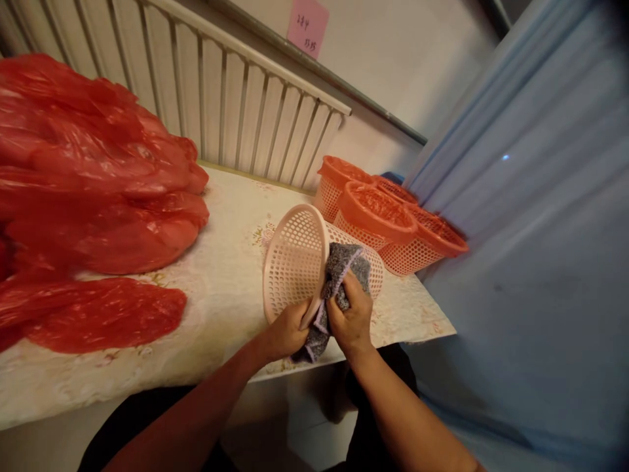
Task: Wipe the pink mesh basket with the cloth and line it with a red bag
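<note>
- Pale pink plastic mesh basket (287,262): on its side, between and just beyond both hands, mouth turned to the left hand's side, base to the right hand's side.
- Left hand (289,333): fingers closed around the near part of the basket rim. Probably gripped there because the rim gives a firm edge and steadies the basket.
- Right hand (352,318): bunched on a grey cloth (339,259) with purple edging, against the basket's outer wall just behind the rim. Bunching likely gives a thicker pad to press with.
- Loose cloth end: hangs down between the hands, beside the left one.
- Tipped pose looks handy: rim near left hand, outer wall within the right hand's reach.
- Lined baskets (413,252): clustered beyond the right hand, red-orange plastic over their rims; probably grouped there to leave working room.
- Red plastic bags (108,177): big crumpled heap, well off to the left of the left hand, likely kept aside from the wet or dry work area; contents can't be told.
- Floral-covered table (230,262): under basket; radiator (236,111) beyond the hands, blue curtain (515,229) right of the right hand.
</note>
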A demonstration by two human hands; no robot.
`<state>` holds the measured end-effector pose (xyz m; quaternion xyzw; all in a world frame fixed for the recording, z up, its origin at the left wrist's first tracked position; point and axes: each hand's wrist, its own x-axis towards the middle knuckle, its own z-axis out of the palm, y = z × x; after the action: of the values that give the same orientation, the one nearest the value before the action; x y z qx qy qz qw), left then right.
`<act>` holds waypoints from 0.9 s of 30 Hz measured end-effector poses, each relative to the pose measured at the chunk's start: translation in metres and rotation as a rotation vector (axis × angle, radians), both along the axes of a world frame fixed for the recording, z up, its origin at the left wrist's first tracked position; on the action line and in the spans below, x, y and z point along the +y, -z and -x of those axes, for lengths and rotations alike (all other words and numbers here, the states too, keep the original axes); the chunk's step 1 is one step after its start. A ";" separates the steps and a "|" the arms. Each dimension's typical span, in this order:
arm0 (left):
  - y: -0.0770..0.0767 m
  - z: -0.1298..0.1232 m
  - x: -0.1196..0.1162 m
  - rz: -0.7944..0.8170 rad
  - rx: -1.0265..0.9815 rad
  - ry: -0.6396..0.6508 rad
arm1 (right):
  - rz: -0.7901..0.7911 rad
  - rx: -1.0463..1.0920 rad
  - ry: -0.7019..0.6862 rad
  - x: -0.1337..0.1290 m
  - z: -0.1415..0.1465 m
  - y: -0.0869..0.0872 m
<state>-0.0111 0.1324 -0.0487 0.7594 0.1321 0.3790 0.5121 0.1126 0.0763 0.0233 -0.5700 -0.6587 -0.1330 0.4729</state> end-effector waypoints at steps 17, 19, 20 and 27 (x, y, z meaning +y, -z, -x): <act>0.002 0.001 -0.001 -0.144 0.037 -0.029 | 0.090 0.313 0.642 0.035 -0.139 0.004; 0.005 0.000 -0.001 -0.150 0.043 -0.028 | 0.058 0.356 0.698 0.020 -0.137 0.020; 0.006 -0.001 0.000 -0.153 0.050 -0.028 | 0.048 0.371 0.713 0.013 -0.133 0.029; 0.010 -0.006 0.004 -0.206 0.032 0.055 | 0.113 0.421 0.546 -0.022 -0.056 0.073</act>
<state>-0.0054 0.1366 -0.0582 0.8175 0.0796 0.3640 0.4392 0.1690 0.0539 -0.0500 -0.7653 -0.3762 -0.0978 0.5130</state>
